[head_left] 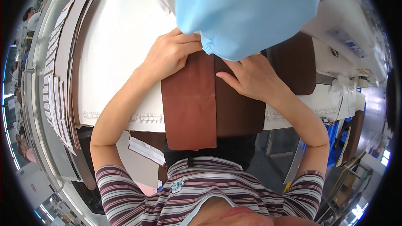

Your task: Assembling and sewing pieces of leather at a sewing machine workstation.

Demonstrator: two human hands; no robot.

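A reddish-brown leather-like strip (189, 113) lies lengthwise over a dark brown panel (240, 115), its near end hanging past the table's front edge. At the strip's far left part, my left hand (172, 53) is closed, fingers bent and pressed together on it. My right hand (256, 77) rests on the dark panel, right of the strip, with its thumb stretched out and apart from the index finger. A light blue cap (247, 14) hides the fingertips of both hands and the far end of the strip.
The white table (113, 50) has a ruler scale (146, 117) along its front edge. On the left stands a stack of brown and grey panels (63, 71). A white machine (349, 29) is at the right. Blue bins (333, 142) sit below the table's right end.
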